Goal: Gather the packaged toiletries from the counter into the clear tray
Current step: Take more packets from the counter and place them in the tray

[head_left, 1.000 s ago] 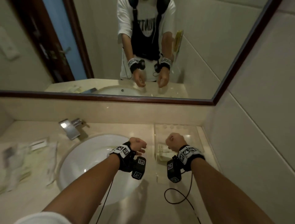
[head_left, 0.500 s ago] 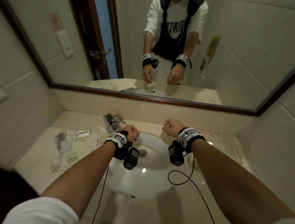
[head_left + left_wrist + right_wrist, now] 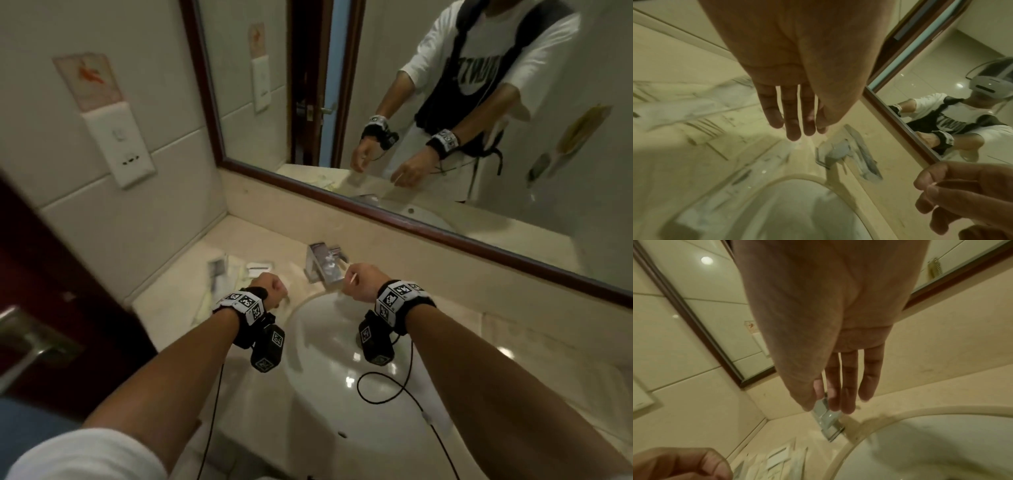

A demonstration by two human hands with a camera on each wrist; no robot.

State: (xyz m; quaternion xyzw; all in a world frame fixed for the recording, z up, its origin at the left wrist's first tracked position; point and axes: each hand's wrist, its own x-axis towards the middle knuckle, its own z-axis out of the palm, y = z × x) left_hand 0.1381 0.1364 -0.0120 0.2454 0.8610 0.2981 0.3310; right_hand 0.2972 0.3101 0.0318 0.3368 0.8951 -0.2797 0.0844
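Several flat packaged toiletries [image 3: 222, 274] lie on the beige counter left of the sink, also seen in the left wrist view [image 3: 684, 110] and the right wrist view [image 3: 781, 459]. My left hand [image 3: 270, 287] hovers at their near right edge, fingers loosely hanging [image 3: 791, 116] and holding nothing. My right hand [image 3: 361, 284] is in front of the faucet and pinches a thin white stick [image 3: 351, 275]; what it is I cannot tell. The clear tray [image 3: 496, 322] shows only faintly on the counter right of the sink.
A chrome faucet [image 3: 323, 265] stands behind the white sink basin [image 3: 342, 377]. A framed mirror [image 3: 445, 246] runs along the back wall. A dark door [image 3: 51, 291] and a tiled wall with a socket plate [image 3: 120, 144] close off the left side.
Both hands have moved left, from over the clear tray across the sink to the faucet and the packets. My view has swung left with them.
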